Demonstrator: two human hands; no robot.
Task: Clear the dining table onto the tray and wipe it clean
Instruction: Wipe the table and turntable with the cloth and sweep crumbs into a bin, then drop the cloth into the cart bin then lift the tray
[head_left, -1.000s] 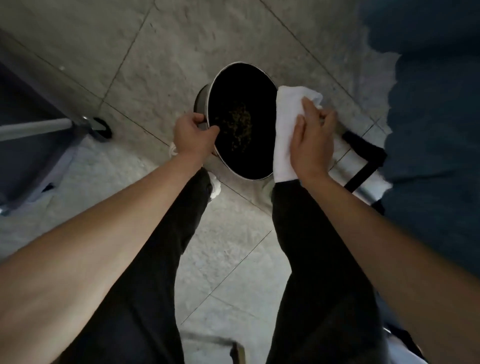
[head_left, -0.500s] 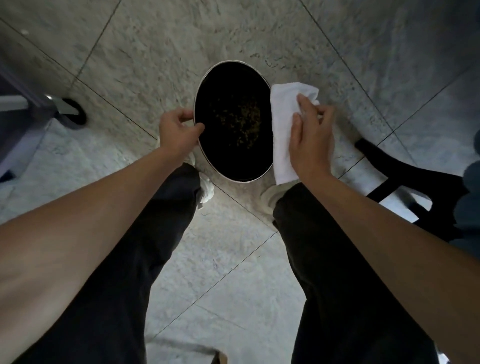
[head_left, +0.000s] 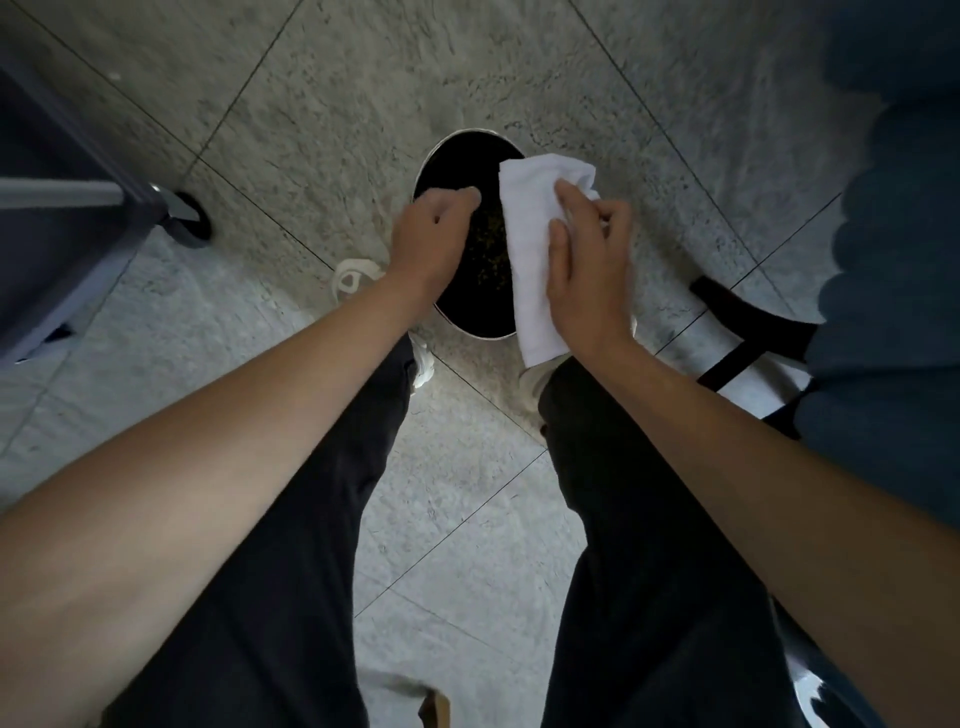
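Right hand: I saw my right hand (head_left: 587, 260) holding the white cloth (head_left: 535, 249), thumb pressed on its near face and fingers curled round its right edge.
White cloth: it hung folded in a long strip over the right side of the bin (head_left: 467, 312), its far end above the rim and its near end just above my right shoe (head_left: 532, 379).
Left hand: my left hand (head_left: 431, 239) was over the left part of the bin's mouth, fingers bent with the tips drawn together; I could not tell whether they pinched anything.
Bin: round, metal-rimmed, dark inside, with small yellowish specks showing between my hands; it stood on the grey tiled floor (head_left: 322, 104) just beyond my feet.
Left side: a wheeled cart (head_left: 62, 208) stood on the floor, one caster (head_left: 189, 223) well left of the bin.
Right side: a dark blue padded seat (head_left: 893, 260) filled the edge, with a black frame (head_left: 748, 317) under it.
Legs: I wore black trousers (head_left: 291, 571); my left shoe (head_left: 356, 275) was white.
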